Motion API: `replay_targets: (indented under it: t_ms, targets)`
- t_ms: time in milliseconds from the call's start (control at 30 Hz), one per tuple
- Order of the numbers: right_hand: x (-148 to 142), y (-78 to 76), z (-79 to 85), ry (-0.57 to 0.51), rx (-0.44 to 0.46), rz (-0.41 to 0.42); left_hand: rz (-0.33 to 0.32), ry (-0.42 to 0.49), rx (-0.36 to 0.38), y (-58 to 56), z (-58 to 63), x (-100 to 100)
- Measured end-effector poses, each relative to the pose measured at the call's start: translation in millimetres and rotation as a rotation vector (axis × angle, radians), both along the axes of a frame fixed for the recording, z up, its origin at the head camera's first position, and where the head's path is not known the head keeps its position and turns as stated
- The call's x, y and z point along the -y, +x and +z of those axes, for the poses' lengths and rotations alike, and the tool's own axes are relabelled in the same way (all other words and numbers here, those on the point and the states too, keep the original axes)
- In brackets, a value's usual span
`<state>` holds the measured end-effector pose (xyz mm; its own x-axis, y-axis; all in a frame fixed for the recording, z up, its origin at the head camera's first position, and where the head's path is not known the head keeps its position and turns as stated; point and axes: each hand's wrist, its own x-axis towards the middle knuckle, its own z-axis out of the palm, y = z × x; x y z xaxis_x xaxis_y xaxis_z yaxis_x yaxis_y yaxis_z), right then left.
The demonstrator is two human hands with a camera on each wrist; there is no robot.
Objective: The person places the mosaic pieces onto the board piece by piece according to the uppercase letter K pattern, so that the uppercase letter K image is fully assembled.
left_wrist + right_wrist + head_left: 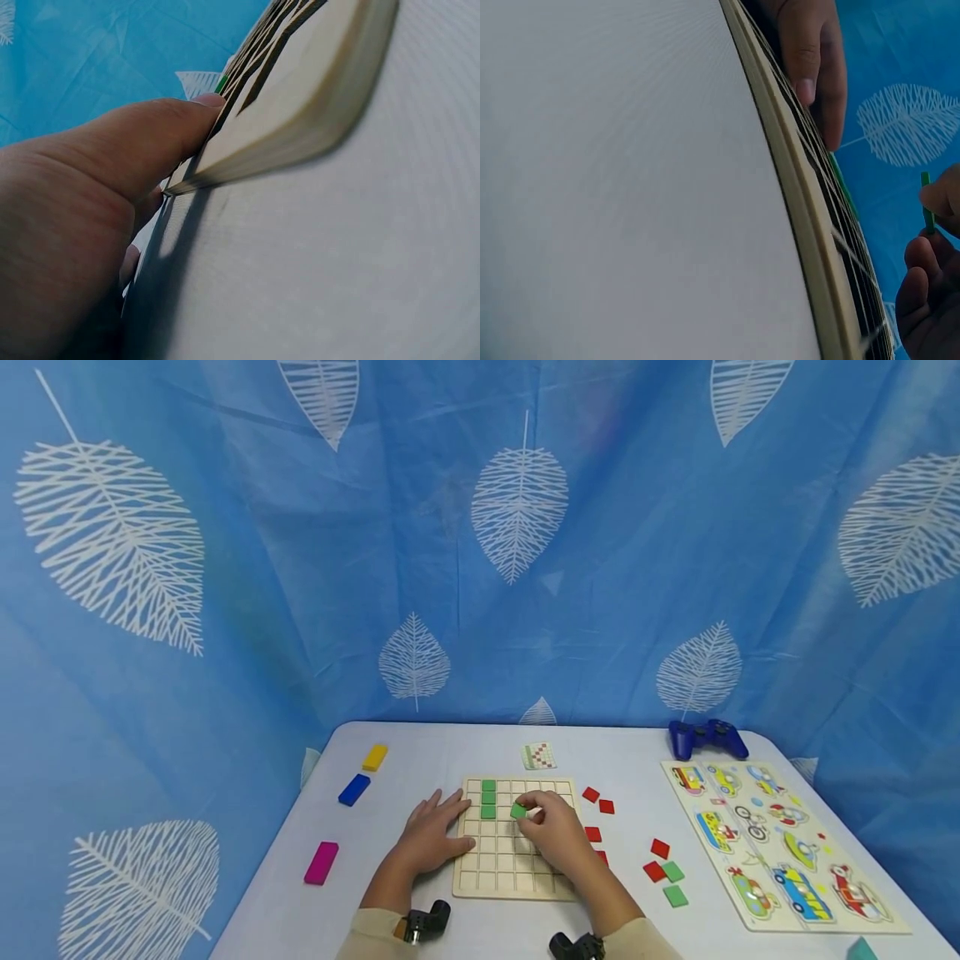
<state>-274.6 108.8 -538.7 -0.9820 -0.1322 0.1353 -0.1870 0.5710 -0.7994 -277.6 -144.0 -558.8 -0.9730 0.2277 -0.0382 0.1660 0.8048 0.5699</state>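
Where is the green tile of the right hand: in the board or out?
Out: the right hand pinches the green tile clear of the board, as the right wrist view shows.

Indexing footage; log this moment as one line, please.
left hand: rests on board, left edge; right hand: pinches green tile over board; on board: three green tiles, one column; right of board: red tiles

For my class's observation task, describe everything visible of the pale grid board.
The grid board looks like wood: a squarish slab with rounded corners and thin lines dividing it into square cells. It lies flat on the white table. Three green tiles fill neighbouring cells of one column near its far left corner; other visible cells are bare. The left hand touches its left edge; the right hand holds another green tile above it.
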Motion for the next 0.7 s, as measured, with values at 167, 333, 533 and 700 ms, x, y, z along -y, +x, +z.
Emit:
replay_targets:
  t_ms: [167, 333, 533, 700]
  targets:
    - [14, -5.0, 1.4, -0.003, 0.034, 0.051, 0.003, -0.004, 0.007, -0.2, -0.7, 0]
    - [25, -9.4, 0.2, 0.018, 0.052, 0.106, -0.016, -0.016, -0.006, -1.2, -0.8, 0]
    - [36, -11.8, -2.3, 0.099, 0.068, 0.176, -0.03, -0.013, -0.019, -0.6, -1.0, 0]
    - [43, -11.6, -1.1, 0.171, 0.065, 0.185, -0.016, -0.004, -0.004, -0.3, -0.5, 1]
